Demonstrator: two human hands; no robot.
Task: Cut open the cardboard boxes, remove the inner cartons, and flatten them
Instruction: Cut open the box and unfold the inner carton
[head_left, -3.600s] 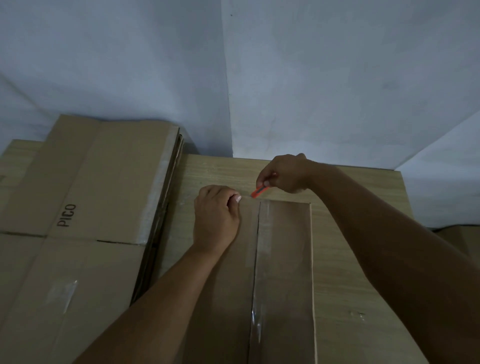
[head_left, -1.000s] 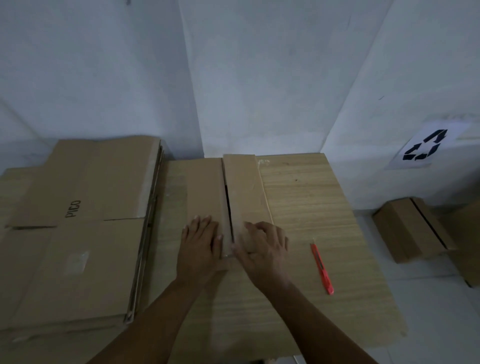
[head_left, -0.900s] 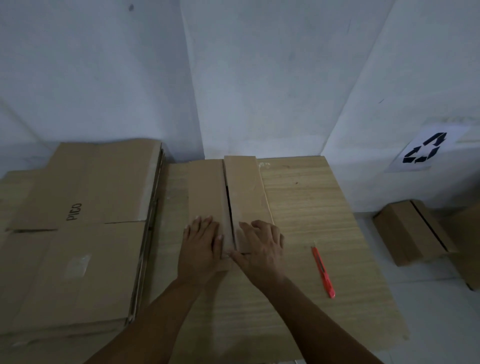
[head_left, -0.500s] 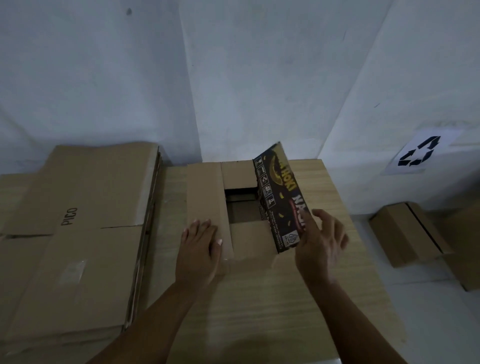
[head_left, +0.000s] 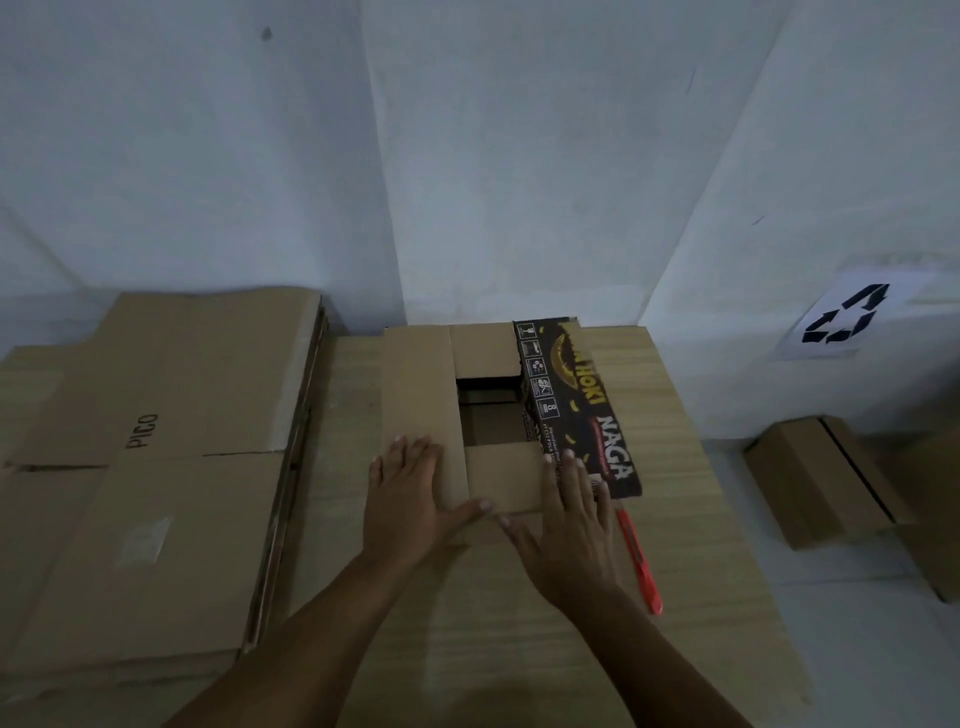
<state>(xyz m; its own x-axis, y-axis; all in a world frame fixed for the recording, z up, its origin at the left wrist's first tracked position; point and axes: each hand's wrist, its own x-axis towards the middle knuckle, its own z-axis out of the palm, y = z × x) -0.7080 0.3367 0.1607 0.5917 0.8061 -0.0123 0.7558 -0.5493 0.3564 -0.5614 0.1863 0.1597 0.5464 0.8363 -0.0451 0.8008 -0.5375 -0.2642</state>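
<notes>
A brown cardboard box (head_left: 415, 384) lies on the wooden table (head_left: 691, 519) with its top partly open. Its right flap (head_left: 582, 405), black with printed lettering on the outer face, is folded out flat to the right. The left flap lies closed. A dark opening (head_left: 488, 400) shows inside. My left hand (head_left: 410, 499) rests flat on the left flap, fingers apart. My right hand (head_left: 566, 530) lies flat on the near inner flap (head_left: 504, 478) and the black flap's near end. An orange box cutter (head_left: 641, 564) lies on the table just right of my right hand.
A stack of flattened cardboard (head_left: 156, 467) marked PICO covers the table's left side. White walls stand close behind. On the floor at the right sit closed cardboard boxes (head_left: 815, 483), under a recycling sign (head_left: 844, 314) on the wall.
The cutter was set down on the table. The right flap swung up and now lies flat to the right. My right hand came back onto the near flap; my left stayed on the left flap.
</notes>
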